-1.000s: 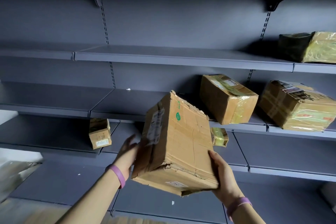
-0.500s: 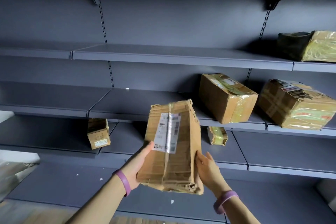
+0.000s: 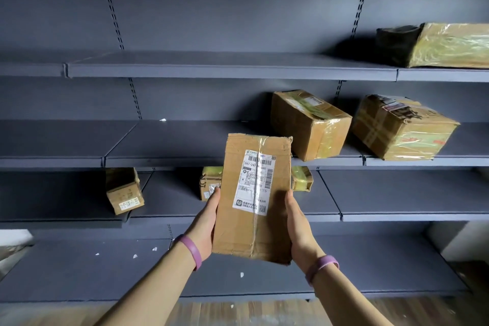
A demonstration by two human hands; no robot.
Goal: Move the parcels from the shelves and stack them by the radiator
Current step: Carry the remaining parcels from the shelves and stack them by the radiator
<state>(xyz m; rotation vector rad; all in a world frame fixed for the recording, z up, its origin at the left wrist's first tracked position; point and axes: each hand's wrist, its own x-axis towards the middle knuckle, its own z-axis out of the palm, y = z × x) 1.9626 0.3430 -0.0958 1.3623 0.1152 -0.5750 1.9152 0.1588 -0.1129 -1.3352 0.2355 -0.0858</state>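
The held parcel, tilted with a plain face forward a second ago, now stands upright at frame centre with its shipping label facing the camera. The left hand and right hand grip its long sides. It is off the shelves and looks ready to carry; no radiator shows.

- **Upper shelf:** a wrapped parcel at upper right.
- **Middle shelf:** a taped box and a crumpled box.
- **Lower shelf:** a small parcel at left, and two more half hidden behind the held one.

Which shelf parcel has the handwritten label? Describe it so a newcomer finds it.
On the grey shelving, go to the second shelf from the bottom, left of the held parcel. The small tilted box sits there; unlike the yellow-taped parcel further right, its front carries a white strip with handwritten characters.
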